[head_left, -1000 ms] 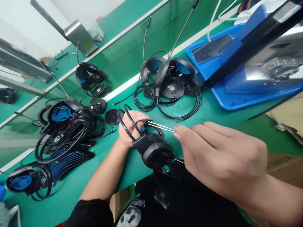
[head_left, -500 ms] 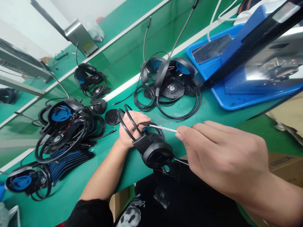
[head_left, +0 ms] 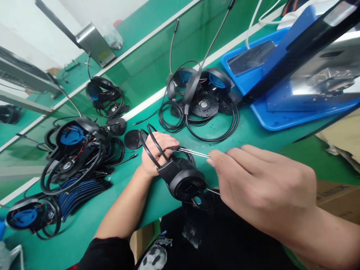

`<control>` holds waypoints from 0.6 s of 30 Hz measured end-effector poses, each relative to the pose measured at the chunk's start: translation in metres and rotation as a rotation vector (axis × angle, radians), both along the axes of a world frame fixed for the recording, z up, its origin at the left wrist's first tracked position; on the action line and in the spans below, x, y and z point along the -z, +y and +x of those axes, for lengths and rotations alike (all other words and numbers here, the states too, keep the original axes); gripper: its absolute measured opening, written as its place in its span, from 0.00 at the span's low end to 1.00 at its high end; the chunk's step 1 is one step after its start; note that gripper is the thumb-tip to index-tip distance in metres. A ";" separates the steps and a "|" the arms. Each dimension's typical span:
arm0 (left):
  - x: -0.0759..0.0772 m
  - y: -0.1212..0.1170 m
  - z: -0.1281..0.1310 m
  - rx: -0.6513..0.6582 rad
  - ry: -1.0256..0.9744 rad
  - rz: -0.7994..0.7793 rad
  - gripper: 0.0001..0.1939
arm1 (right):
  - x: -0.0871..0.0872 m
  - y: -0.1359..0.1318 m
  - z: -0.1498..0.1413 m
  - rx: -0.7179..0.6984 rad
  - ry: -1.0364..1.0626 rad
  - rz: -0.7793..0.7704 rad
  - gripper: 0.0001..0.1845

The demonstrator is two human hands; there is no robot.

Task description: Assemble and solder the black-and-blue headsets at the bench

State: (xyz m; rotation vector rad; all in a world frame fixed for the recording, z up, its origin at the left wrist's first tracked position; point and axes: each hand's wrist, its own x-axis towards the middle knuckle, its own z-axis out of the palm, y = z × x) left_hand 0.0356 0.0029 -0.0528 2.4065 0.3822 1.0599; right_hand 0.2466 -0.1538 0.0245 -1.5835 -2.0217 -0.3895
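Note:
A black headset [head_left: 184, 176] with two curved headband tubes hangs over the bench edge, one ear cup facing up. My left hand [head_left: 153, 152] reaches through the tubes and is closed on the headset, its fingers around a small dark piece [head_left: 173, 148] by the ear cup. From that piece, thin bright strands [head_left: 194, 152] run taut to my right hand [head_left: 261, 182], which pinches them between thumb and forefinger. Whether they are cord or metal I cannot tell. A thin metal stem [head_left: 213, 191] passes behind my right hand. Below hangs a second ear cup [head_left: 198, 201], partly hidden.
Opened headsets with blue inner parts [head_left: 71, 135] and coiled cables lie left and behind, near a stack of dark blue-edged strips [head_left: 84, 191]. Upright mic booms [head_left: 216, 33] rise at the back. Right, a blue tray [head_left: 270, 123] holds a metal device; a cardboard box [head_left: 337, 195] stands below.
My right hand has shifted very slightly left, keeping its pinch. Two separate bright strands show more clearly now. My left hand and the headset have hardly moved.

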 end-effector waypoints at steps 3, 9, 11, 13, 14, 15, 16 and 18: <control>0.000 0.001 0.000 0.012 0.001 0.015 0.14 | -0.001 -0.001 -0.001 -0.002 -0.025 -0.003 0.08; -0.001 0.003 -0.002 0.045 0.012 0.085 0.13 | 0.000 -0.002 -0.003 -0.005 -0.042 -0.022 0.09; -0.001 0.004 -0.001 0.054 0.018 0.108 0.13 | 0.000 -0.001 -0.003 -0.009 -0.063 -0.022 0.10; -0.001 0.003 0.001 0.051 0.025 0.121 0.14 | -0.001 0.000 -0.004 -0.008 -0.080 -0.023 0.11; -0.001 0.003 0.001 0.044 0.031 0.124 0.13 | -0.001 0.001 -0.005 -0.005 -0.086 -0.025 0.11; -0.001 0.002 0.002 0.037 0.035 0.126 0.13 | -0.002 0.001 -0.006 -0.001 -0.091 -0.029 0.11; -0.002 0.002 0.003 0.030 0.039 0.129 0.13 | -0.003 0.002 -0.006 0.003 -0.095 -0.033 0.12; -0.002 0.000 0.004 0.016 0.046 0.132 0.13 | -0.003 0.004 -0.007 0.005 -0.101 -0.042 0.12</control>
